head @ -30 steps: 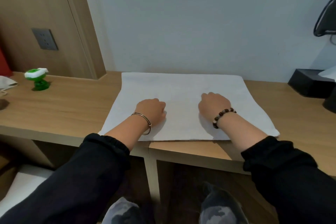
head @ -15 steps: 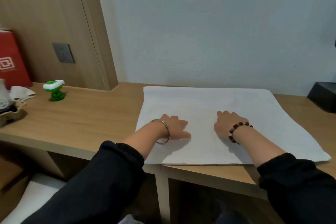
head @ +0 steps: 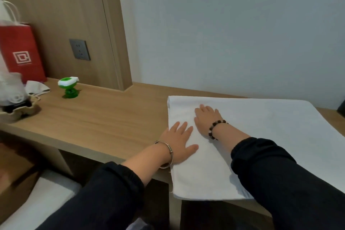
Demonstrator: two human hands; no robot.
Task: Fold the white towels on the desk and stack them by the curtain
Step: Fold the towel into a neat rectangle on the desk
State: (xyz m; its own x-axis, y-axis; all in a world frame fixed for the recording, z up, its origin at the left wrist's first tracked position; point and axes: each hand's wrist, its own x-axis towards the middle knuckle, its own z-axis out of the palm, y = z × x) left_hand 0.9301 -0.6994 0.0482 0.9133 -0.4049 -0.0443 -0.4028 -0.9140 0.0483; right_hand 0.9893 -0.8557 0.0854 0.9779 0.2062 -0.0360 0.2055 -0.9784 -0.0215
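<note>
Left hand [head: 178, 144] is pressing flat, fingers straight, on the towel [head: 261, 127] at its left edge; right hand [head: 206, 117] is lying flat just beyond it — neither is gripping anything. Towel is lying spread on the desk [head: 102, 121], its near edge overhanging. Red bag [head: 20, 52] is standing well to the left.

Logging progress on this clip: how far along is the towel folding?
Done: no folded stack shows in view. In hand: one towel lies spread on the desk, the left hand and right hand pressed flat near its left edge, fingers straight. Left: finishing its folds and stacking by the curtain, which is out of view.
</note>
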